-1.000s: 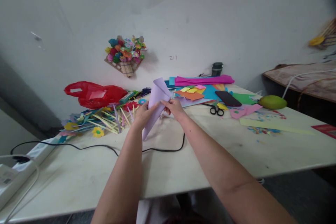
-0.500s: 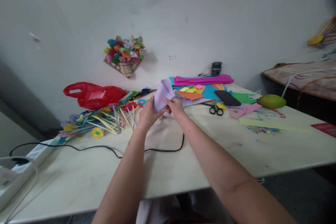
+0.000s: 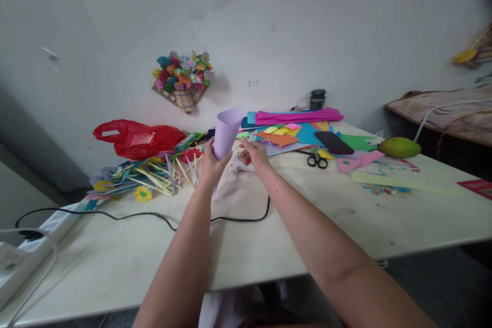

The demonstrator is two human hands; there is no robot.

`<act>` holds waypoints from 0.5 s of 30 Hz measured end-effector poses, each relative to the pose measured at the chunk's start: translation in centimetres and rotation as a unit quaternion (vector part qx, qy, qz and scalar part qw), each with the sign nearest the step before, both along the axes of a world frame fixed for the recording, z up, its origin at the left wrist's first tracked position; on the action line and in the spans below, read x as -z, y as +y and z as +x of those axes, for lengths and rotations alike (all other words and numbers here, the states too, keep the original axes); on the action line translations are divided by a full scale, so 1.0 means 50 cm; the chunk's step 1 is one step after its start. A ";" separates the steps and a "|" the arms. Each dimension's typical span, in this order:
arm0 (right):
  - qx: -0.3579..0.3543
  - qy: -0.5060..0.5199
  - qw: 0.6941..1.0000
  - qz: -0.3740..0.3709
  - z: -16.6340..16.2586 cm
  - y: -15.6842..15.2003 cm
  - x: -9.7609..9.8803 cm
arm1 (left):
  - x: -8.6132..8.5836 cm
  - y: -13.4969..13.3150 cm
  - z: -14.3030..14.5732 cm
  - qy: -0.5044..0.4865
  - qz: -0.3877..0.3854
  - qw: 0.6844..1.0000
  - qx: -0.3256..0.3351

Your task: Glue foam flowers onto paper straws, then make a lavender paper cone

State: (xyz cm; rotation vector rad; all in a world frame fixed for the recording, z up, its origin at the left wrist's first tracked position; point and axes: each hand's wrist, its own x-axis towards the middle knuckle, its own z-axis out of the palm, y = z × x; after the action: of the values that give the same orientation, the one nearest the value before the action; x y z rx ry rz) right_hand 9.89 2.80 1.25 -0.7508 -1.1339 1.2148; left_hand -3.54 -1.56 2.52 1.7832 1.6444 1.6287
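Observation:
My left hand (image 3: 210,162) is closed round a rolled cone of lilac paper (image 3: 224,130), holding it upright with the wide mouth on top, above the table (image 3: 246,246). My right hand (image 3: 254,155) has come off the cone and sits just to its right, fingers loosely apart, over a small white and pink object (image 3: 240,167) lying on the table. A black cable (image 3: 230,219) runs across the table below both wrists.
A pile of paper sticks and paper flowers (image 3: 146,177) lies to the left, beside a red plastic bag (image 3: 140,138). Coloured paper sheets (image 3: 295,125), a black phone (image 3: 333,142), black scissors (image 3: 317,160) and a green mango (image 3: 398,147) lie right. A power strip (image 3: 34,238) sits far left.
The lilac paper went from a slanted roll held by both hands to an upright cone in my left hand alone. My right hand let go and moved slightly right.

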 end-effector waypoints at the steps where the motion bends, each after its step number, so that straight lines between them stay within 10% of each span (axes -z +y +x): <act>1: 0.007 0.001 1.000 -0.001 0.001 0.001 0.000 | -0.002 -0.002 -0.005 -0.069 -0.023 0.996 0.056; 5: -0.003 0.007 1.000 0.002 0.005 -0.003 -0.002 | -0.005 -0.015 -0.015 -0.283 -0.115 0.915 0.264; 15: -0.120 0.075 0.990 -0.010 0.005 -0.003 0.003 | 0.010 -0.017 0.004 -0.376 -0.200 0.824 0.374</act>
State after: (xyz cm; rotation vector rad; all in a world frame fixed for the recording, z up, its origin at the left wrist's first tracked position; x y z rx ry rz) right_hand 10.14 2.66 1.09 -0.5378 -1.1102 1.4621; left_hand -3.32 -2.43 2.01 1.0969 0.6953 1.2174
